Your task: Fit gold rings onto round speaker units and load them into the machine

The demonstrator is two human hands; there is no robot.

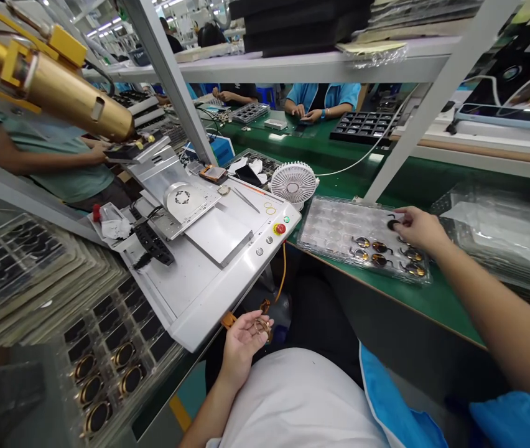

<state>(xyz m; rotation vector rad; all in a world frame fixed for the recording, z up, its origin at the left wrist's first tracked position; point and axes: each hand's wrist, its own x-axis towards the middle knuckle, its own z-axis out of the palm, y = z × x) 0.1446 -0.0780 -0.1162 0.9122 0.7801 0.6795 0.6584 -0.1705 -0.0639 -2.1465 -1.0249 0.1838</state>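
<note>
My left hand [241, 345] is in front of my body, palm up, its fingers curled round a thin gold ring-shaped part [261, 326]. At the right, my right hand [420, 230] pinches a small dark disc [392, 224] over the clear plastic tray [323, 239]. Several round dark parts with gold-toned faces and short black tails [379, 247] lie in the tray's compartments on the right side. The compartments toward the left look pale, with no dark parts in them. Whether the disc still touches the tray cannot be made out.
A white machine bench [213, 298] with a red button [280, 229] and a gold cylindrical head [78, 99] stands left. A small white fan [293, 184] is behind the tray. Trays of gold-rimmed discs [91, 391] are at lower left. A slanted shelf post [437, 106] rises beyond the tray.
</note>
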